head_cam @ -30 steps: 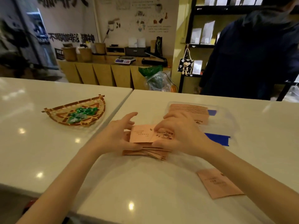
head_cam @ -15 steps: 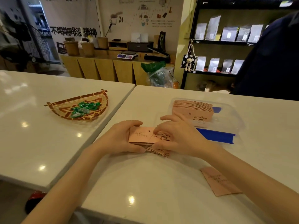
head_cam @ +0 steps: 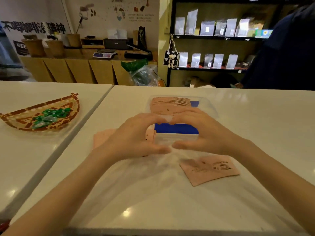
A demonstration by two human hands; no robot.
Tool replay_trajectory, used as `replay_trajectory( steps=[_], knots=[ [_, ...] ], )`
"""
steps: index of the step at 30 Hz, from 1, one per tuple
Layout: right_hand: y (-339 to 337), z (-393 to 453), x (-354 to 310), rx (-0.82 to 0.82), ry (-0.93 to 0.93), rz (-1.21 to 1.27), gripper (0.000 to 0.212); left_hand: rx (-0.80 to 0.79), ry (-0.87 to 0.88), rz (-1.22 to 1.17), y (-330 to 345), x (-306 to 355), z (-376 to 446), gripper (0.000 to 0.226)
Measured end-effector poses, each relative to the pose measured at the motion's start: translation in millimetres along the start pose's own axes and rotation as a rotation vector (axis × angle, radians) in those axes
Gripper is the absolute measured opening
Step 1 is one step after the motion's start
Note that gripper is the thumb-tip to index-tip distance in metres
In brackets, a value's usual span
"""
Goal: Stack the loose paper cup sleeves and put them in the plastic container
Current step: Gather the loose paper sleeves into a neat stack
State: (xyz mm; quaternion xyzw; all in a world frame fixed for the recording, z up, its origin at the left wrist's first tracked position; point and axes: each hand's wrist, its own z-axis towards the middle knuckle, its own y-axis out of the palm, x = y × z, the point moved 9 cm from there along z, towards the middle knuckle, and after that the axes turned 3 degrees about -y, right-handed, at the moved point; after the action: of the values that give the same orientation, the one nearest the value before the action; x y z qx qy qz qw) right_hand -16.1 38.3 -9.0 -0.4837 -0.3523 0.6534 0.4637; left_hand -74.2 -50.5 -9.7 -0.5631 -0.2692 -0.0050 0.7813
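Where both hands pinched sleeve stack before, left hand point(head_cam: 134, 138) and right hand point(head_cam: 202, 132) now curl empty, fingers apart.

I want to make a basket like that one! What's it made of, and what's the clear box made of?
The basket looks woven from bamboo or rattan strips: tan and brown bands cross in a matte weave. The box seems to be thin clear plastic, since the pink sleeves show through its glossy wall.
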Motion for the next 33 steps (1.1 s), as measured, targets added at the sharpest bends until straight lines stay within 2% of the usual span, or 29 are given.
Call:
replay_trajectory(
  steps=[5, 10, 13, 16, 25, 33],
  knots=[
    [-12.3, -47.1, 37.8, -0.058, 0.194, 0.068, 0.051, -0.193, 0.103, 0.107, 53.6, 42.2, 4.8, 0.076],
    [1.5, -84.5, 63.6, -0.152, 0.304, 0.128, 0.06, -0.167, 0.149, 0.25, 81.9, 57.6, 7.0, 0.086],
    [11.7, -97.4, 74.5, -0.187, 0.336, 0.1, 0.07, -0.165, 0.145, 0.274, 88.9, 59.2, 8.6, 0.084],
    [16.0, -104.4, 80.1, -0.198, 0.344, 0.069, 0.073, -0.18, 0.138, 0.242, 93.1, 58.3, 7.6, 0.079],
    [8.9, -102.1, 74.8, -0.121, 0.301, 0.057, 0.058, -0.124, 0.087, 0.079, 88.6, 52.0, 5.7, 0.073],
    [-4.4, -66.9, 48.9, -0.046, 0.209, 0.038, 0.054, -0.032, 0.061, 0.023, 43.2, 26.5, 5.5, 0.062]
  ],
)
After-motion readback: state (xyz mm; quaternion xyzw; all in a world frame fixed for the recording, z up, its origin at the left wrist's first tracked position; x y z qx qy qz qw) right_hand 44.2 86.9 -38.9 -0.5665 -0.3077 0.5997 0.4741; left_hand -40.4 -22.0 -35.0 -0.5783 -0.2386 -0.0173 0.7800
